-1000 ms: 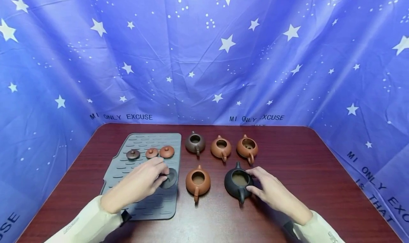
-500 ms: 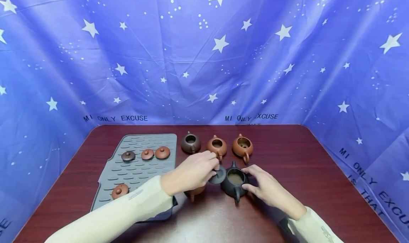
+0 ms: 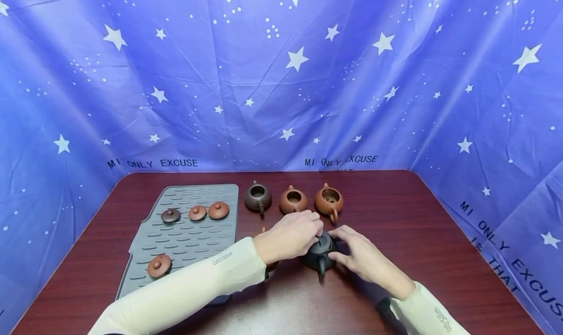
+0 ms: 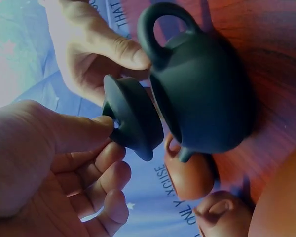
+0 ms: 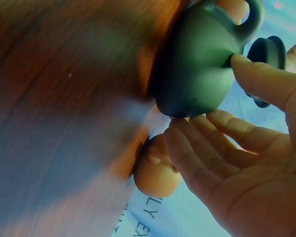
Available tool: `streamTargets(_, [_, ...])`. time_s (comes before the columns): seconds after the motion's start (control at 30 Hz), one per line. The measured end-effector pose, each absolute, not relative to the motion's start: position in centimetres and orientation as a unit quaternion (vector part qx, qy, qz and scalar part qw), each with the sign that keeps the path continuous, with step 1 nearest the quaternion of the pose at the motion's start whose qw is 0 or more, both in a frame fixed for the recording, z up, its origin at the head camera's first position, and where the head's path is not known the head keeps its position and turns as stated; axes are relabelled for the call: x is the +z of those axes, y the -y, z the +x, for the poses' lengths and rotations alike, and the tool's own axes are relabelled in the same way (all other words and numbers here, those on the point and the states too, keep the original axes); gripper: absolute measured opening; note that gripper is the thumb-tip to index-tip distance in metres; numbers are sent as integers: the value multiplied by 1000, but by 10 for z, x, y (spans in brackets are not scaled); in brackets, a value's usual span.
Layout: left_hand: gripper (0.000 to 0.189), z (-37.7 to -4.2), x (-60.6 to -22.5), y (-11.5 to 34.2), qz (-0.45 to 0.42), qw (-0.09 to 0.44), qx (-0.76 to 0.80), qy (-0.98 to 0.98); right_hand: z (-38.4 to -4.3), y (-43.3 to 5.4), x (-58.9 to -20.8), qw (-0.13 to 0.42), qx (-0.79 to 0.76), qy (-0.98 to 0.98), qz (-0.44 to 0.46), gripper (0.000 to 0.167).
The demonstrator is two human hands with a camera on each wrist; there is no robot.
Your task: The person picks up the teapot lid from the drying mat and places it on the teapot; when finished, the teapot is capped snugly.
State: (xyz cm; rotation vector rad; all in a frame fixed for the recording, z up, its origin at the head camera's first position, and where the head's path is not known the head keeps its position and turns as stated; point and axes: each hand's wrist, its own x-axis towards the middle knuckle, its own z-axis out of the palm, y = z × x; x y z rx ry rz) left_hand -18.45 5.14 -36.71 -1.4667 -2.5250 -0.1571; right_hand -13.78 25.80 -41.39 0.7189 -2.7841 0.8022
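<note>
Lid (image 4: 138,118) above uncovered black teapot (image 4: 204,94)

We've got our left arm (image 3: 189,288) reaching in from lower left to just past centre. Left grip (image 3: 288,234) pinches with thumb and forefinger, other fingers loosely curled. Our right arm (image 3: 428,308) comes in from lower right; right grip (image 3: 365,256) makes a wide C, fingers nearly straight, thumb spread. Both grips near, not touching.
</note>
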Motion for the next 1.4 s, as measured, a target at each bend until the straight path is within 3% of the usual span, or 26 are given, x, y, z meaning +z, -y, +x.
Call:
streamTargets(0.37, [6, -189, -374, -59, -477, 133, -11, 868, -141, -251, -413, 78, 263, 931, 242, 39])
streamTargets(0.9, [6, -190, -377, -53, -461, 91, -14, 883, -141, -246, -414, 72, 263, 931, 244, 41])
streamTargets(1.03, [8, -187, -366, -32, -456, 79, -44, 885, -139, -247, -412, 72, 264, 929, 249, 43])
streamTargets(1.27, [13, -181, -354, 36, -458, 157, -87, 871, -135, -251, -407, 98, 251, 922, 277, 44])
streamTargets(1.4, [15, -176, -355, 80, -436, 171, -104, 877, -134, -252, -406, 100, 245, 925, 274, 43])
